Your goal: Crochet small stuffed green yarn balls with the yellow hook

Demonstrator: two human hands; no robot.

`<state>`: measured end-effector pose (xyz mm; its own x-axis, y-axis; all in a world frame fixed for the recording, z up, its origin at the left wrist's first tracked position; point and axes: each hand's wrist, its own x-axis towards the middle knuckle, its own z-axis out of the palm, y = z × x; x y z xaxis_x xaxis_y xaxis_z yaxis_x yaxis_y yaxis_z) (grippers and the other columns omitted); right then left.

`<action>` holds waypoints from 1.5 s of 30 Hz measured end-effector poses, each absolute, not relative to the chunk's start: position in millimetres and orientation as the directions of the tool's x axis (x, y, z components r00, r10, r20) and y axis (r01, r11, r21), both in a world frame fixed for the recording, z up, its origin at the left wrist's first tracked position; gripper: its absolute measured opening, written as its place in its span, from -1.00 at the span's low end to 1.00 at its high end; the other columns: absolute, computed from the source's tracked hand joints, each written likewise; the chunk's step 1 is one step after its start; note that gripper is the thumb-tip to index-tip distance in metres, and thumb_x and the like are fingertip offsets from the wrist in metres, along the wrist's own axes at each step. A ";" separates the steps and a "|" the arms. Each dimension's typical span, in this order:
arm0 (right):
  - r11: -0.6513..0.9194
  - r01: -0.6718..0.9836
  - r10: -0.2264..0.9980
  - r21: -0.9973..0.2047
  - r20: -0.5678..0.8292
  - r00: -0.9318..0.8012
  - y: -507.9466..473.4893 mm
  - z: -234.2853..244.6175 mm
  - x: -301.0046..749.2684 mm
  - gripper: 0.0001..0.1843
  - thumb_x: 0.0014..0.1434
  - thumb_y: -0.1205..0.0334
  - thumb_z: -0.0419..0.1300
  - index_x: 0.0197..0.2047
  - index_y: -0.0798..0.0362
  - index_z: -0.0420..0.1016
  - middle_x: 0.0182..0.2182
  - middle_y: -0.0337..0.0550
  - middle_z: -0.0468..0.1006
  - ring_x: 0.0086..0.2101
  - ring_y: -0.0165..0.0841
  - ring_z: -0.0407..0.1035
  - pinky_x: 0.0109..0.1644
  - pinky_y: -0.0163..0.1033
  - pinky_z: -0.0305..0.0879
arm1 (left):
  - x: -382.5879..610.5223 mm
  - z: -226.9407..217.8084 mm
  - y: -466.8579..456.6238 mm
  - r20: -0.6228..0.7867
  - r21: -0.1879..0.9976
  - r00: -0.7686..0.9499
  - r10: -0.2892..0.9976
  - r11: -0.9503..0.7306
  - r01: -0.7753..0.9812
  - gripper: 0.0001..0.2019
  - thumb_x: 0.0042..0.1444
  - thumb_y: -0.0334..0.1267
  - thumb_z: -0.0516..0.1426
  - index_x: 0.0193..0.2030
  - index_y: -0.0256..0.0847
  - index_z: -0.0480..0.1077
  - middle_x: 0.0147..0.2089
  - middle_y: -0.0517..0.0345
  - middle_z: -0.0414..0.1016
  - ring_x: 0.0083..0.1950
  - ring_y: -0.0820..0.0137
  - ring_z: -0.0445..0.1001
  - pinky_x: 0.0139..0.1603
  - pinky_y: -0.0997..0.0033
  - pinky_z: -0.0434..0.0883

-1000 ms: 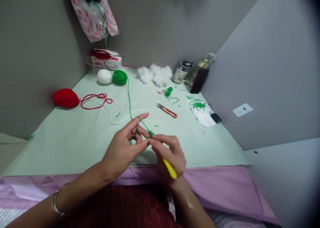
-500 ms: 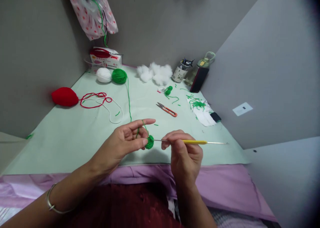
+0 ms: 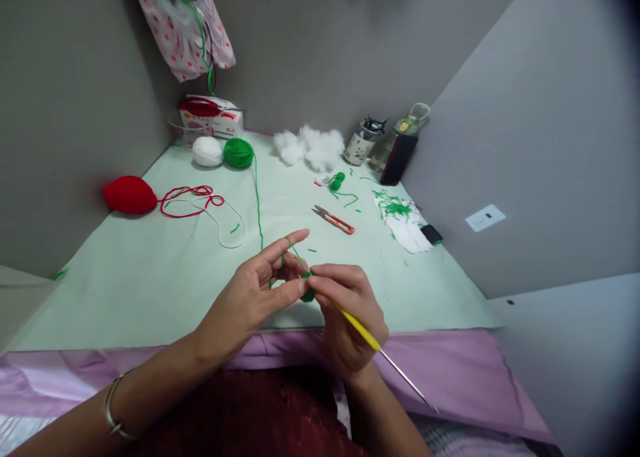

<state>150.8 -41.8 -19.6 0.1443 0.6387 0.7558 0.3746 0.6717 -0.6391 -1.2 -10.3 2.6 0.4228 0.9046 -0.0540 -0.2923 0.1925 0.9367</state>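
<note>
1. The left hand (image 3: 255,290) pinches a small green crochet piece (image 3: 307,294) between thumb and fingers, with the forefinger stretched out and the green strand (image 3: 259,203) running over it.
2. The right hand (image 3: 345,317) is closed around a yellow-handled crochet hook (image 3: 367,337). Its tip is at the crochet piece, and its metal tail points down and to the right.
3. Both hands meet above the near edge of the pale green table (image 3: 150,277), and the crochet piece sits between their fingertips.
4. The strand leads back across the table to a green ball of yarn (image 3: 239,153), which sits just beside a white ball (image 3: 207,151).
5. A red ball (image 3: 129,195) lies far left with loose red thread beside it.
6. Orange-handled snips (image 3: 334,220) lie beyond the hands, and white stuffing (image 3: 310,148) sits by the back wall.
</note>
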 end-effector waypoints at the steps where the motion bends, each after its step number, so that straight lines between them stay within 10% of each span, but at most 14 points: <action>1: 0.682 0.366 0.631 -0.633 0.762 0.143 -41.6 -19.7 150.3 -0.73 0.35 0.36 0.23 -0.03 -0.18 0.67 -0.15 -0.14 0.64 -0.20 -0.30 0.58 -0.21 -0.13 0.60 | -0.9 2.5 -10.6 -0.059 0.933 0.422 0.905 0.201 -0.300 -0.36 0.20 -0.26 0.33 0.41 0.01 0.33 -0.12 0.21 0.47 -0.06 0.39 0.41 0.10 0.31 0.36; 22: 0.351 -0.441 0.936 -0.826 0.304 0.176 -24.9 -17.6 161.7 -0.83 0.34 0.16 0.29 -0.26 -0.01 0.68 -0.42 -0.24 0.61 -0.45 -0.48 0.46 -0.36 -0.37 0.43 | -7.2 2.7 -5.3 -0.091 0.815 0.556 0.826 0.383 -0.435 -0.45 0.13 -0.31 0.25 0.31 -0.10 0.48 -0.21 0.20 0.40 -0.21 0.44 0.27 -0.14 0.45 0.26; 31: 0.451 -0.188 0.890 -0.872 0.426 0.160 -29.0 -25.0 157.1 -0.85 0.36 0.22 0.26 -0.17 -0.08 0.70 -0.26 -0.19 0.66 -0.26 -0.39 0.46 -0.18 -0.27 0.37 | 3.3 -0.8 -9.1 -0.091 0.920 0.527 0.845 0.274 -0.280 -0.43 0.16 -0.32 0.34 0.32 0.08 0.44 -0.04 0.19 0.51 0.06 0.34 0.43 0.18 0.31 0.31; 39: 0.367 -0.393 0.930 -0.843 0.330 0.161 -23.9 -17.6 159.9 -0.85 0.36 0.17 0.27 -0.23 -0.07 0.67 -0.31 -0.24 0.63 -0.40 -0.48 0.38 -0.25 -0.29 0.32 | -8.6 3.6 -3.3 -0.118 0.880 0.570 0.813 0.351 -0.319 -0.54 0.28 0.03 0.23 0.28 0.02 0.51 -0.06 0.10 0.51 -0.08 0.34 0.39 -0.06 0.34 0.30; 45: 0.381 -0.390 0.924 -0.838 0.356 0.136 -26.1 -15.2 158.4 -0.85 0.37 0.17 0.26 -0.23 -0.06 0.65 -0.32 -0.24 0.62 -0.38 -0.47 0.38 -0.25 -0.30 0.33 | -9.4 -0.9 -1.2 -0.087 0.899 0.619 0.780 0.330 -0.289 -0.47 0.17 -0.20 0.35 0.30 0.07 0.47 -0.07 0.16 0.50 0.03 0.32 0.41 0.13 0.31 0.26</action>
<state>158.4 -26.1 -15.2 0.1362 0.9243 0.3564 -0.3903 0.3808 -0.8383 -9.4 -1.2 -0.9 0.6194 0.7802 -0.0868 -0.2893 0.3297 0.8987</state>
